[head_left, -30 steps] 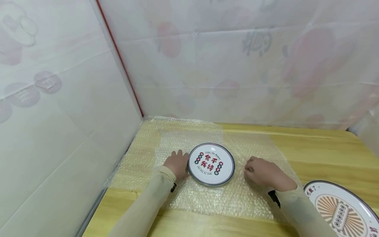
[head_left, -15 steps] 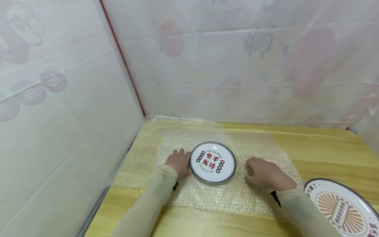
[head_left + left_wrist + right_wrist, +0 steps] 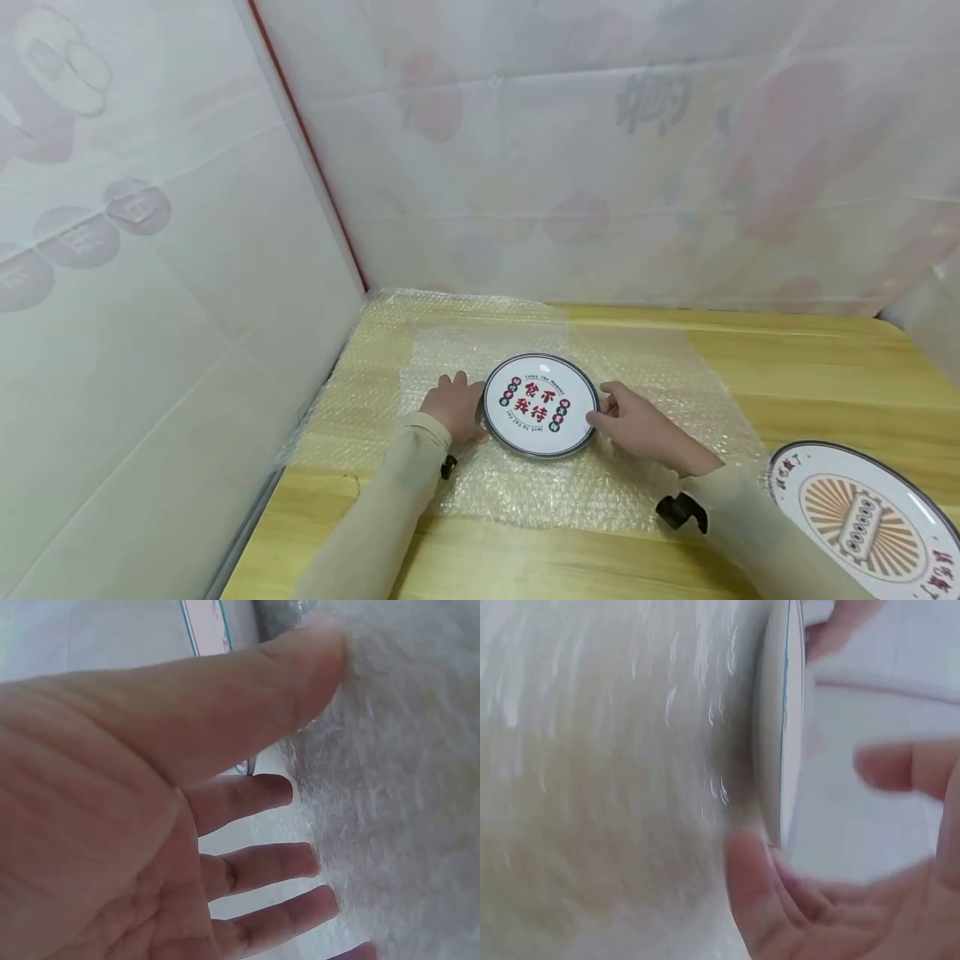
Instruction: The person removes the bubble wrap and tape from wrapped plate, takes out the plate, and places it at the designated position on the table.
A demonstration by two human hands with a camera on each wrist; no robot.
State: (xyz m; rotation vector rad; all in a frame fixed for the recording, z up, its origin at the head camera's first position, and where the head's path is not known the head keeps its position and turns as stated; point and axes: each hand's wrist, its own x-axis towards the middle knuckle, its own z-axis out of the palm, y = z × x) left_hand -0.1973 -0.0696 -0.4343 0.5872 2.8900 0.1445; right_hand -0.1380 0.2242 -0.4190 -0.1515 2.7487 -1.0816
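Observation:
A small round plate [image 3: 540, 406], white with a dark rim and red and green printed lettering, lies on a sheet of bubble wrap [image 3: 525, 500]. At its left rim is my left hand [image 3: 454, 406], with thumb and fingers stretched out; in the left wrist view the fingertips [image 3: 296, 859] reach to the bubble wrap. My right hand [image 3: 637, 423] is at the right rim, and its thumb overlaps the plate's edge in the head view. In the right wrist view its thumb [image 3: 900, 766] stands apart above the plate, while other fingers [image 3: 750, 870] are low beside the rim.
To the right lies a larger white plate [image 3: 862, 512] with an orange sunburst print, partly behind the right sleeve [image 3: 757, 517]. The bubble wrap covers much of the wooden table [image 3: 525, 567]. Printed white sheeting [image 3: 480, 167] closes off the back and left.
My right hand has moved left from beside the plate to its right rim, and its fingers have spread. My left hand stays at the left rim.

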